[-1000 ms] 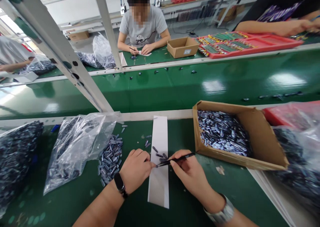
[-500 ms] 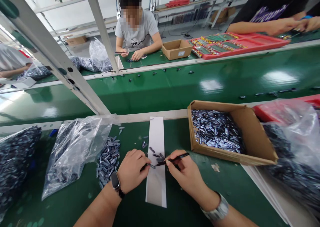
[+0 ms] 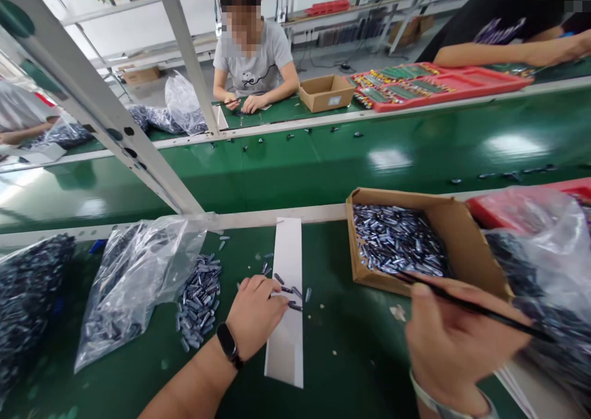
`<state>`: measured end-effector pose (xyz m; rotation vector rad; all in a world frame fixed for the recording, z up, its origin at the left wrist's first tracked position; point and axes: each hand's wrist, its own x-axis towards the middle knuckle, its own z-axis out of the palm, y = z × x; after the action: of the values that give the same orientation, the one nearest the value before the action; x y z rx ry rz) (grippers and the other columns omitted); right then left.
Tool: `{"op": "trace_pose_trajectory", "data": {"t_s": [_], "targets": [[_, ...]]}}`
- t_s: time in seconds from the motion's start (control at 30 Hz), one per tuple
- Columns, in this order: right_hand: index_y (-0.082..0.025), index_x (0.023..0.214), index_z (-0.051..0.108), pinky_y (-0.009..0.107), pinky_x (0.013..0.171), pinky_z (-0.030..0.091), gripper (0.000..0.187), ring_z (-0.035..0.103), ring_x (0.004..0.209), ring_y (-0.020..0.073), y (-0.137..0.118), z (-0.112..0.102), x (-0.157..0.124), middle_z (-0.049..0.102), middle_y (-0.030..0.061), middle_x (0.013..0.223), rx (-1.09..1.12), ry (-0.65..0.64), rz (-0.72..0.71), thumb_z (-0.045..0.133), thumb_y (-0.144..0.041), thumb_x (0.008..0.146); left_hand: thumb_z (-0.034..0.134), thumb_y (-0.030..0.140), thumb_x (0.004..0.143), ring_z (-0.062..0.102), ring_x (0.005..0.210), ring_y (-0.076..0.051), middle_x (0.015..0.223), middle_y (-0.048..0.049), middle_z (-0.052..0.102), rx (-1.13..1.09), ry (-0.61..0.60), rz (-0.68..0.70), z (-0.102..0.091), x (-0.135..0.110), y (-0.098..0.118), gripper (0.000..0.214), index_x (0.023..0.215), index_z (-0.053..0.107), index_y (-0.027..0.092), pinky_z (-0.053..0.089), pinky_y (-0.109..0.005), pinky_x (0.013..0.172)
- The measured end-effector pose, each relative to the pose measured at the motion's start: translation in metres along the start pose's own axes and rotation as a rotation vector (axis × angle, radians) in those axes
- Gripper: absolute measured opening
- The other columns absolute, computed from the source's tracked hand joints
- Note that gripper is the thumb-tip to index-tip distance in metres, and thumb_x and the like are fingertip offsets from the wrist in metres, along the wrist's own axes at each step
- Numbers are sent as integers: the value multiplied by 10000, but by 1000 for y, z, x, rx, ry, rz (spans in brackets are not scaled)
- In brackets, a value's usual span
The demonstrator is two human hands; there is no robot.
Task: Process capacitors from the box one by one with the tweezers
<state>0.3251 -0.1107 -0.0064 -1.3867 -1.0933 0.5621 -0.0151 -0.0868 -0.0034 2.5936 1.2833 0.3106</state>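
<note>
My left hand (image 3: 257,308) rests on a white strip (image 3: 282,351), its fingers curled together. Small dark glossy pieces (image 3: 295,307) lie at its fingertips, and whether one is pinched in them is hidden. Another such piece (image 3: 308,294) sits on the green surface just off the strip's right edge. My right hand (image 3: 462,333) is closed around black tweezers (image 3: 480,308). Their tip is at the near rim of a cardboard box (image 3: 471,247), which holds a heap of shiny dark pieces (image 3: 399,237).
Left of the strip are a loose pile of pieces (image 3: 199,302), a clear bag (image 3: 138,283) and a fuller bag (image 3: 34,302). More bagged pieces (image 3: 545,283) stand at the right. Beyond runs a green belt (image 3: 295,173); a co-worker (image 3: 256,56) sits across it.
My right hand with the tweezers has moved right, from the strip to the box. My left hand has shifted slightly right over the strip. Pieces on the belt have moved slightly right.
</note>
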Motion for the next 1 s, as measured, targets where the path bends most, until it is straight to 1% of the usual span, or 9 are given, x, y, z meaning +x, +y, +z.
{"op": "trace_pose_trajectory", "data": {"t_s": [0.03,0.07,0.1,0.2,0.33,0.43,0.5,0.77,1.0], "targets": [[-365,982,805,604,852,820,353,961,940,424,-3,10,-4,925,101,955,-18,158,-120,1119,-515,1033,914,151,1160,814,1221,-306,1243,-62,883,-19,8,-11,0,-2,-3,183,1205,968,320,660,-445,1036],[-360,1000,801,585,825,828,345,958,892,399,-6,21,-9,932,88,963,23,141,-185,1119,-494,1021,907,137,1147,822,1196,-305,1203,-61,885,-41,27,-23,1,-5,-6,180,1159,965,307,669,-450,1031],[-359,1031,804,562,804,836,301,962,873,378,-9,33,-15,940,76,971,88,56,-189,1075,-489,1054,898,124,1134,831,1163,-301,1171,-61,891,-68,56,-32,2,-7,-9,182,1122,959,294,680,-453,1024],[-367,1062,828,494,746,838,232,950,827,338,-15,64,-35,930,72,947,221,-233,-74,970,-536,1135,842,91,1110,850,1051,-272,1127,-59,925,-168,163,-27,4,-12,-18,203,1042,920,266,714,-445,1008],[-358,1022,823,511,764,844,443,932,836,361,-12,87,-51,906,97,945,289,-391,202,999,-764,1050,708,31,1126,864,1019,-258,1099,-55,929,-244,185,-41,-1,-13,-21,295,1117,901,254,737,-432,1032],[-363,1001,807,542,799,850,562,923,864,382,-6,92,-53,896,98,951,283,-429,339,1038,-873,950,626,9,1157,863,1119,-275,1214,-79,919,-217,117,-58,-9,-13,-18,481,1428,927,269,738,-443,1073],[-367,1003,799,554,818,855,594,924,876,387,-3,92,-53,897,93,956,268,-438,377,1045,-902,921,606,17,1176,853,1145,-276,1244,-81,907,-224,70,-51,-11,-13,-17,547,1516,924,304,733,-438,1076],[-345,998,820,473,802,830,589,930,843,347,1,92,-55,924,86,945,223,-471,395,1053,-879,911,885,113,1133,861,1017,-257,1046,-28,912,-358,37,-154,5,-15,-20,158,1102,937,259,716,-384,1033],[-344,1003,833,481,810,832,636,931,829,344,2,91,-53,936,85,958,225,-492,429,1053,-929,883,969,191,1100,844,1104,-278,1166,-61,889,-297,50,-125,-1,-17,-25,182,1266,986,264,718,-405,1043]]}}
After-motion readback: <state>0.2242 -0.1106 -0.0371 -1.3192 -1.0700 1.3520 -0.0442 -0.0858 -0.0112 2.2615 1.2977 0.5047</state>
